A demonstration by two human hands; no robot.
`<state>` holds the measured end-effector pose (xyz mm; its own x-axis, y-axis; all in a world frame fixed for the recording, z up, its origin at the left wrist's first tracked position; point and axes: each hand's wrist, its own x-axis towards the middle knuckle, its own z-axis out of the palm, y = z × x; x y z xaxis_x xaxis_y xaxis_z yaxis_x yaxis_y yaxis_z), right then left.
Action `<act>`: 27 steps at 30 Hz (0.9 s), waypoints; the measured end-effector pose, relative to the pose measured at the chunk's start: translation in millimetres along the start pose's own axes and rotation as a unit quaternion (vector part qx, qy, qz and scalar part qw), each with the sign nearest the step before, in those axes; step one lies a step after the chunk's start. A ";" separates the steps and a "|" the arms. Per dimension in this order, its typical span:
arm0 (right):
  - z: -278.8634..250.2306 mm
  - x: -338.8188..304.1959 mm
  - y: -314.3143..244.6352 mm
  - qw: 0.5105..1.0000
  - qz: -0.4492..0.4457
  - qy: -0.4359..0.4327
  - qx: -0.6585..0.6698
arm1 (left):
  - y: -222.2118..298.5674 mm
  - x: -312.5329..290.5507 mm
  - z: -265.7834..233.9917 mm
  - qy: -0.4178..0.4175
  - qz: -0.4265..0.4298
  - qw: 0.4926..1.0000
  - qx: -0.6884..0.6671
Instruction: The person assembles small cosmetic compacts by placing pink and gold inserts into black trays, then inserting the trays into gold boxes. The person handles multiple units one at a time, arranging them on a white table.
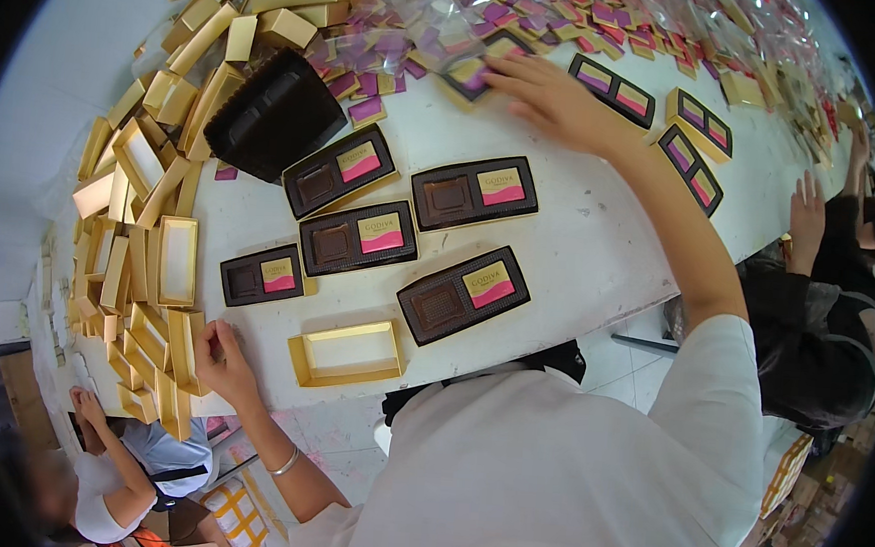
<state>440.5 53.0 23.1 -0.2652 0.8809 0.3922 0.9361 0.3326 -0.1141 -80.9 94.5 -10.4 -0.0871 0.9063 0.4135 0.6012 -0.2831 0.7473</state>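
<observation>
My left hand point(226, 366) is at the table's left front, its fingers curled at the wall of an empty gold box point(184, 353) beside a pile of such boxes. Across the table my right hand point(553, 100) stretches out, slightly blurred, fingertips over a filled box point(466, 77). Nearer me lie several gold boxes with dark trays, such as one box point(474, 193); each has one pink-and-gold wrapped piece and a bare recess. An empty gold box point(347, 354) sits at the front edge. A stack of dark plastic trays point(277, 113) leans near the pile.
Loose purple and pink wrapped pieces point(573, 21) cover the far side, with clear plastic bags point(453, 19) among them. Boxes with purple and pink pieces point(613, 91) lie at the right. Other people sit at both sides; one person's hand point(807, 211) rests at the right edge.
</observation>
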 end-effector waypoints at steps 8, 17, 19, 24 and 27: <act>-62.9 -97.6 27.3 0.993 0.090 0.012 -0.078 | 5.8 1.3 1.9 -0.017 0.009 0.999 0.035; -69.0 -67.8 54.1 0.958 0.242 0.070 -0.139 | 5.6 2.1 -0.5 -0.023 -0.014 0.998 0.062; -47.3 -30.1 77.8 0.981 0.142 0.083 -0.103 | 7.2 1.1 -0.3 -0.019 -0.009 0.998 0.058; -1.3 14.7 107.2 0.952 0.206 -0.039 -0.222 | 2.1 3.2 2.6 -0.013 -0.013 1.000 0.018; -2.2 32.5 106.8 0.923 0.252 -0.104 -0.272 | 2.2 2.6 3.2 -0.009 -0.015 1.000 0.018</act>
<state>532.3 116.4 25.7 0.2492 0.9422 0.2238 0.9149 -0.3048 0.2645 -77.2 97.3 -9.3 -0.0924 0.9198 0.3814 0.6274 -0.2436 0.7396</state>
